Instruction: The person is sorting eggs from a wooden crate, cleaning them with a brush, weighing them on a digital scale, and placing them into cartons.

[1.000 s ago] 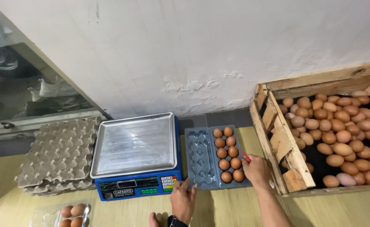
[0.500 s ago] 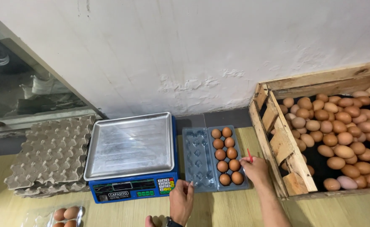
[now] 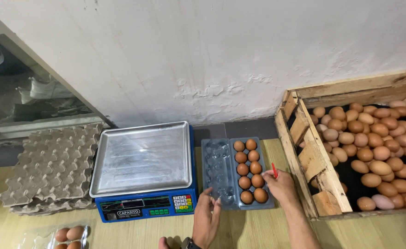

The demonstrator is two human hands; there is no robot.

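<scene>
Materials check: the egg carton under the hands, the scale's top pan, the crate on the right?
Clear hinged egg carton: looks like thin transparent plastic, glossy, with the surface showing through its empty cups. Square scale pan: seemingly brushed stainless steel, with a dull grey sheen and raised rim. Slatted crate: rough unfinished wood, with visible grain and splintered edges.

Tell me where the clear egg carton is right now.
In the head view, the egg carton lies open at centre, between the scale on its left and the wooden crate on its right, with the left hand and right hand on its near edge.
</scene>
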